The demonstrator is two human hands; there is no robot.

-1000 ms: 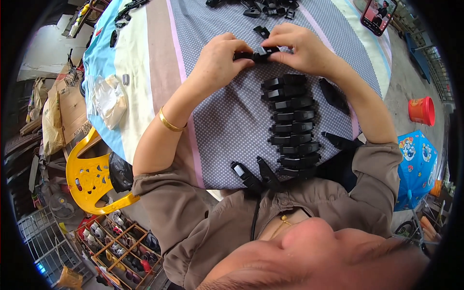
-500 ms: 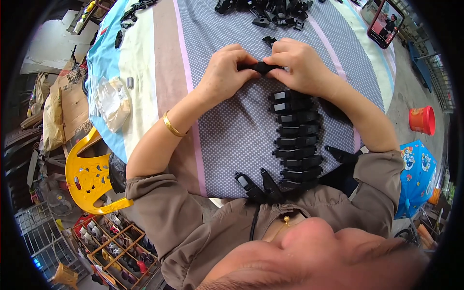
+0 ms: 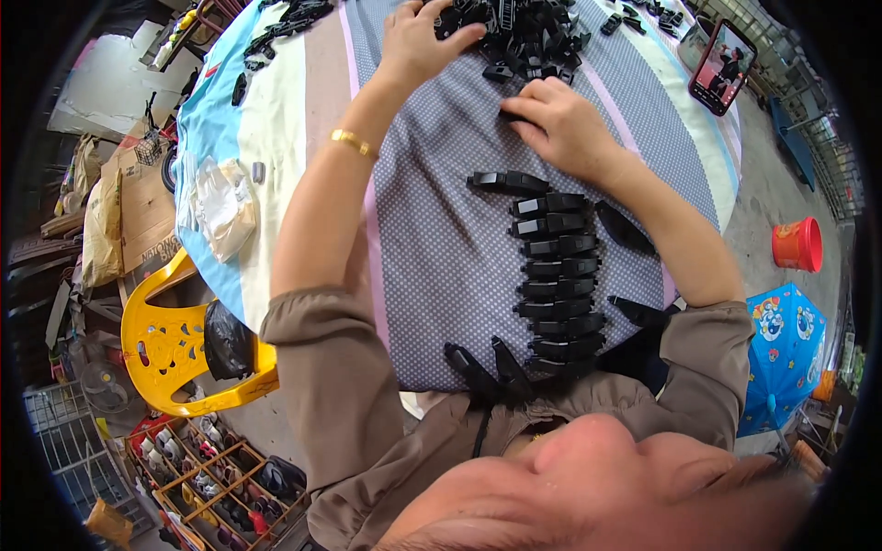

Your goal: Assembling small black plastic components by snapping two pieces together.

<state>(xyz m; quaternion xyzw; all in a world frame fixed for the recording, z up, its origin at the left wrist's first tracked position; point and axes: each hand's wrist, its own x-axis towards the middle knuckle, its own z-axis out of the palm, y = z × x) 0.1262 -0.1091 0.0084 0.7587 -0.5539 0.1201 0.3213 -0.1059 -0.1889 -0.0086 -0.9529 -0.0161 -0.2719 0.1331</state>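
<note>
One left hand splays at far, heaped black plastic parts; the right hand pinches a small black piece.

On the tablecloth, the row of parts lies before the person, the heap of parts behind it, the plastic bag at left. The chair stands left of the tablecloth, the bucket right.

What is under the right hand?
A black piece pokes out at the fingertip end of the right hand, with tablecloth around. Whatever lies beneath the palm is covered.
</note>
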